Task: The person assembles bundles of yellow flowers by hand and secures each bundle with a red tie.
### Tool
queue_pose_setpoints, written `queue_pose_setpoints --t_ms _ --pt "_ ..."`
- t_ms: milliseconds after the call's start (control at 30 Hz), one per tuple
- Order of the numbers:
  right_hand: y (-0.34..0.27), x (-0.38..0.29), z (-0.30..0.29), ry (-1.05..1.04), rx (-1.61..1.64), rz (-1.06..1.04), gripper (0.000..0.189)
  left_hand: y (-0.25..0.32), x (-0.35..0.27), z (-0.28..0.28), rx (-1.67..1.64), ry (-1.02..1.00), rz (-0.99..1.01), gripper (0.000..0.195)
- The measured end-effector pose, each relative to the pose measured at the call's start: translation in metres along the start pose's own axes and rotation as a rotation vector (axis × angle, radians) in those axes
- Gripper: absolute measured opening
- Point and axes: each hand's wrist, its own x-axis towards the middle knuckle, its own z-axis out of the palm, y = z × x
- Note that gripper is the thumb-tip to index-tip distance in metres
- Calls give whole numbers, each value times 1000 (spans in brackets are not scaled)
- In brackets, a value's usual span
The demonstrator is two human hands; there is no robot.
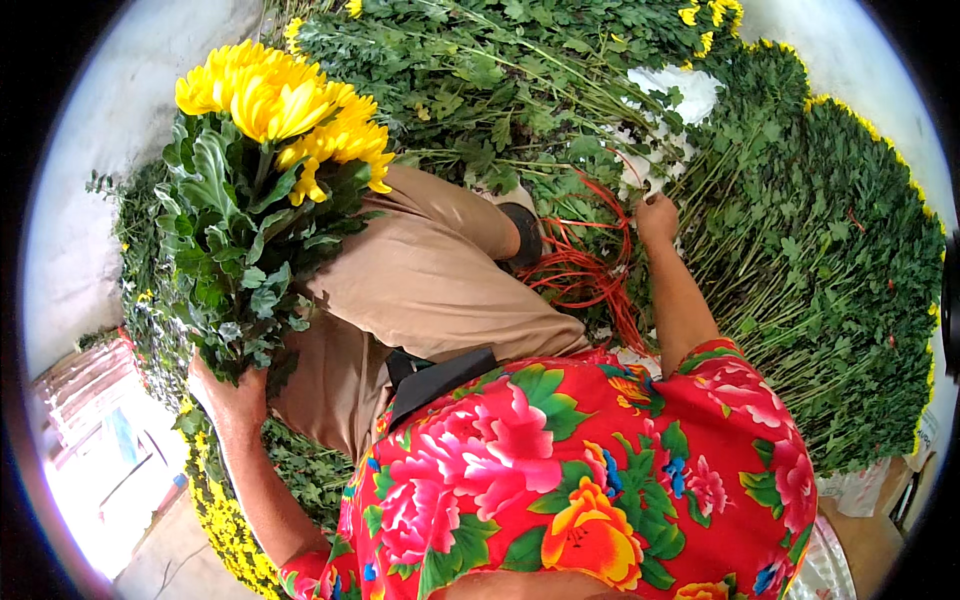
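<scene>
On the left, my left hand (232,390) grips a bunch of yellow chrysanthemums (274,101) by the stems, just below dense green leaves (232,225). The blooms point up and away from me. My right hand (657,216) reaches forward past my knee, its fingers curled low among stems. White paper or plastic scraps (649,161) lie just beyond its fingertips. Beside it spreads a loose tangle of red plastic string (592,255). Whether the right fingers pinch a string or a stem is hidden.
Cut chrysanthemum stems lie in a broad heap (810,285) to the right, flower heads along its outer rim. More leafy stems (487,82) cover the ground ahead. Yellow flowers (225,517) line the lower left. A white sheet (694,90) lies among the stems.
</scene>
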Motion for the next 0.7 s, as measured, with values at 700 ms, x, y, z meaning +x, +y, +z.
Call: queue_pose_setpoints --t_ms 700 --pt "-140 -24 -118 -474 852 -426 29 -8 4 -64 462 -294 236 35"
